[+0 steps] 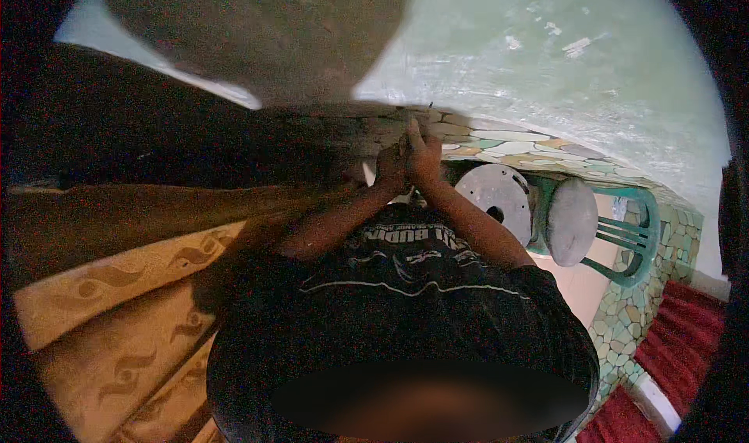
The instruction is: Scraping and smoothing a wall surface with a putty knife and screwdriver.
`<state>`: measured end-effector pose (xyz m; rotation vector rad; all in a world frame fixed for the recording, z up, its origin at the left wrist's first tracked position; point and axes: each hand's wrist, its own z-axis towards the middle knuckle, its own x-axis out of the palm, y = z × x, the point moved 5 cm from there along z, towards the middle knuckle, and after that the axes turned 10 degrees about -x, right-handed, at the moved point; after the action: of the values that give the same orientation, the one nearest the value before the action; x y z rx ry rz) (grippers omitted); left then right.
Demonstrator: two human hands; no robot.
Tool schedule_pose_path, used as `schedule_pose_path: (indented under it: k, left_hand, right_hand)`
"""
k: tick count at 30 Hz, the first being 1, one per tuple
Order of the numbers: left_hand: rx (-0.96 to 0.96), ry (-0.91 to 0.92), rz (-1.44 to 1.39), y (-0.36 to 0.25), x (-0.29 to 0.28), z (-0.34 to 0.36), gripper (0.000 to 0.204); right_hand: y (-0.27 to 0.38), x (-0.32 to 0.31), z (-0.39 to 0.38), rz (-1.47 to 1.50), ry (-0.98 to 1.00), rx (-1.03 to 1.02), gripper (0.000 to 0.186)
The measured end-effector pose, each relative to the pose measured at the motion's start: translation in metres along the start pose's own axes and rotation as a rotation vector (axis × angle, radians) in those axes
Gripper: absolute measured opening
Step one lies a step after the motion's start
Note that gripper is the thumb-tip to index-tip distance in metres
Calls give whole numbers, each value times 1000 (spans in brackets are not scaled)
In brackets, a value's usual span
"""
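My left hand (392,167) and my right hand (424,160) are close together in front of my chest, near the foot of the wall. Both look closed, with their fingers pressed together and a finger or thumb of the right one pointing up. Dim light hides what they hold, if anything. Behind them runs a band of stone-patterned wall (507,142). A small white patch (368,174) shows beside my left wrist; its kind is unclear. Both forearms reach up past my black shirt (406,326).
At the right are a round grey-white disc with holes (488,197), a grey oval piece (572,220) and a green plastic chair (644,232). Dark red cloth (683,341) hangs beyond. A patterned orange-brown curtain (117,283) fills the left. Above is a pale green wall (562,53) with a large shadow.
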<state>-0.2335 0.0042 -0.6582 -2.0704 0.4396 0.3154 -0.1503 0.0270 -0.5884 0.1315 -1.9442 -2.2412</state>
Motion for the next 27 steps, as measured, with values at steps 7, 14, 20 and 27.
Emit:
schedule_pose_path:
  k: [7, 14, 20, 27]
  left_hand:
    - [405, -219, 445, 11, -5, 5, 29]
    - [164, -37, -491, 43, 10, 34, 45]
    - [647, -374, 331, -9, -9, 10, 50]
    - [672, -414, 471, -29, -30, -21, 47]
  right_hand:
    - [9, 14, 3, 5, -159, 196, 37]
    - [28, 15, 13, 43, -237, 171, 40]
    - [6, 7, 18, 122, -234, 146, 35]
    - [10, 18, 12, 56, -243, 156, 33]
